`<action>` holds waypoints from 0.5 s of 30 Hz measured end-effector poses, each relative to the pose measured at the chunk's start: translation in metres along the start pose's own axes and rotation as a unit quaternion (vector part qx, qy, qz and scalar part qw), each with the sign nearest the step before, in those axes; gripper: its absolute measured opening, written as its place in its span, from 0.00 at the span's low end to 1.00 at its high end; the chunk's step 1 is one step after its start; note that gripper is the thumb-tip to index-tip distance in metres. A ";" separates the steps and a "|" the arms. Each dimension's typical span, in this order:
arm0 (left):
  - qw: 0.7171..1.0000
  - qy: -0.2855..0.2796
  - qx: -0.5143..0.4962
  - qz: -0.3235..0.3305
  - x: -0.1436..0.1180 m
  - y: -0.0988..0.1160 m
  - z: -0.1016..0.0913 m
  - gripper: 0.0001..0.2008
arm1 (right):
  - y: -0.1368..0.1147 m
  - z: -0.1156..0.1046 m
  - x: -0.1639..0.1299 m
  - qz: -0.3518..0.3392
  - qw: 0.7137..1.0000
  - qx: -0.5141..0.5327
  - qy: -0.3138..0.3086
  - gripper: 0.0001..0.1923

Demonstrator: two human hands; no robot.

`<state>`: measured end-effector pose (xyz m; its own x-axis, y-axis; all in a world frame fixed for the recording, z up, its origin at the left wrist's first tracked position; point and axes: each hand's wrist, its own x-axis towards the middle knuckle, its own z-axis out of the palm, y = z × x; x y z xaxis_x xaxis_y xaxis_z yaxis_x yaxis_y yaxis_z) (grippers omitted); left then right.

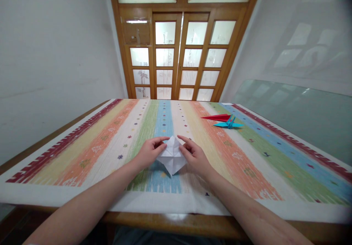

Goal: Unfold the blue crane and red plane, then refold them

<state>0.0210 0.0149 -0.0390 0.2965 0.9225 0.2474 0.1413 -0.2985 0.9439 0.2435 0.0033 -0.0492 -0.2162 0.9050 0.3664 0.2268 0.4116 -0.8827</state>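
Home dining room: wooden glazed doors, striped tablecloth on table.

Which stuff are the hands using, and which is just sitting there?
In use:
white paper, held by left hand and right hand

Just lying there:
red paper shape
blue paper crane
striped cloth

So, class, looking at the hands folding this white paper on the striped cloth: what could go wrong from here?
1. The left hand and right hand pinch the white paper at its upper edges only; its lower point sits free, so a fold might come out crooked.
2. The striped cloth is soft, so creases may not press sharp.
3. The red paper model and blue paper model lie close by; a wide sweep of the right arm could knock them.
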 end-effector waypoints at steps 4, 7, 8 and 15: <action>1.000 0.004 -0.019 0.001 -0.003 0.004 0.005 0.22 | 0.002 0.001 -0.001 -0.024 0.999 0.015 0.018 0.20; 1.000 0.020 -0.013 0.006 -0.005 0.006 0.008 0.21 | -0.002 0.002 -0.003 -0.045 0.998 0.014 0.036 0.15; 1.000 0.024 -0.007 0.007 -0.005 0.006 0.008 0.20 | -0.004 0.002 -0.003 -0.047 0.998 0.010 0.038 0.13; 0.993 0.019 0.099 0.062 -0.009 0.010 0.007 0.17 | -0.011 0.002 -0.003 -0.016 1.000 0.001 0.027 0.10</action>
<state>0.0262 0.0021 -0.0334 0.2879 0.8832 0.3701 0.2894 -0.4487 0.8455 0.2400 -0.0042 -0.0413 -0.1709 0.8962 0.4093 0.2193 0.4396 -0.8710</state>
